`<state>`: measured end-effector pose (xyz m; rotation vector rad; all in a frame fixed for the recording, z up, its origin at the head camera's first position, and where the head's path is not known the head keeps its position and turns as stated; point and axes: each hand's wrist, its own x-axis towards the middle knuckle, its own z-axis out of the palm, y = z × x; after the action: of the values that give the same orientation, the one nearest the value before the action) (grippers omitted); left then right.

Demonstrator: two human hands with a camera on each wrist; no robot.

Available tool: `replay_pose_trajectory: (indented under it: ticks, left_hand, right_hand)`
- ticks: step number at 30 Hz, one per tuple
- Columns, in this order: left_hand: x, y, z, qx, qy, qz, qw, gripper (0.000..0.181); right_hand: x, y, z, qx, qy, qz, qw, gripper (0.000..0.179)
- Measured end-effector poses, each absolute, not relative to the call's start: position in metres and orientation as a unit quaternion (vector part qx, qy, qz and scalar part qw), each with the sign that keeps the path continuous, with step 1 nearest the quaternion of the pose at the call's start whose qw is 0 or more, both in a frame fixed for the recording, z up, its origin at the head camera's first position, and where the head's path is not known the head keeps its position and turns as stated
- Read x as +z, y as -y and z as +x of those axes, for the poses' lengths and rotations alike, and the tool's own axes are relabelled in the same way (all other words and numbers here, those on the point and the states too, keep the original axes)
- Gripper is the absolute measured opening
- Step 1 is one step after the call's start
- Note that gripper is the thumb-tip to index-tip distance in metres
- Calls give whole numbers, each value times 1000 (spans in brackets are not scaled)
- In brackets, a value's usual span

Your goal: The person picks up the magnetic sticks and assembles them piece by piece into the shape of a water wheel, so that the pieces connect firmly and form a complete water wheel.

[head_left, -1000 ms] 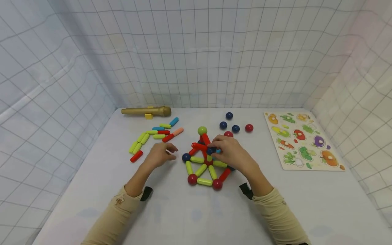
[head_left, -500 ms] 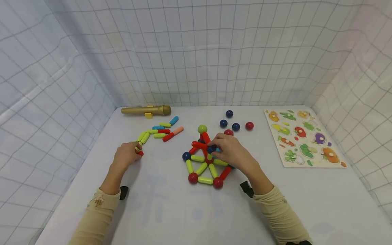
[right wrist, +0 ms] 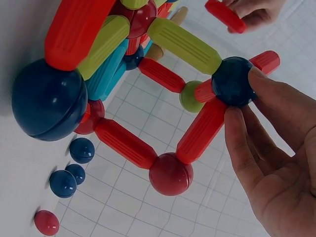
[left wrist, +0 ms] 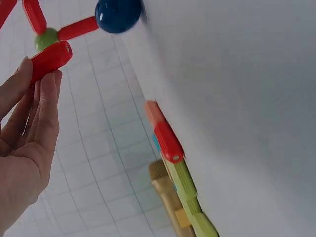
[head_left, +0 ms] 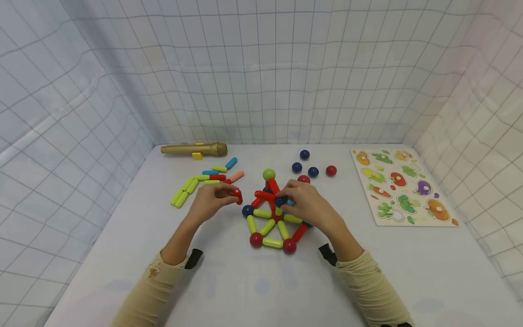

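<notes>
My left hand [head_left: 207, 201] pinches a red magnetic rod [left wrist: 51, 60] between thumb and fingertips, raised above the table, left of the construction. With thumb and fingers my right hand [head_left: 307, 200] grips a dark blue ball [right wrist: 232, 82] on top of a magnetic ball-and-rod construction. Green [right wrist: 185, 45] and red rods [right wrist: 201, 131] run from this ball; another red rod [head_left: 264, 195] juts out leftward. Below, the wheel-like base has a red centre ball [head_left: 278, 216], green spokes [head_left: 268, 226] and red and blue balls round its edge. A green ball [head_left: 269, 174] stands raised at its back.
Loose green [head_left: 181, 200], red, blue and peach rods lie at the left. Behind them is a gold toy microphone [head_left: 194, 149]. Several loose blue [head_left: 297, 167] and red balls [head_left: 331, 170] sit at the back. A vegetable puzzle board [head_left: 433, 221] lies at the right.
My left hand reached left to the loose rods, picked up the red rod and came back toward the construction with it. My right hand keeps its grip on the blue ball.
</notes>
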<state>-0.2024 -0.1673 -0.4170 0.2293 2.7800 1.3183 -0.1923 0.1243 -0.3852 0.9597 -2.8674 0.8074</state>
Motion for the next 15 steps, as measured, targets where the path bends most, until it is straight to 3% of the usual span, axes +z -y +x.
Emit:
replay_pose_trajectory:
  ticks: [10,15]
  left_hand:
    - [-428,141,-207,419,-898,129,15,25]
    - [-433,141,-211,407,-904,123,42,29]
  right_hand:
    - [-385,-125,-192,256,914,314,9,29]
    - [-383,-127,-192,252,913,319,15,29]
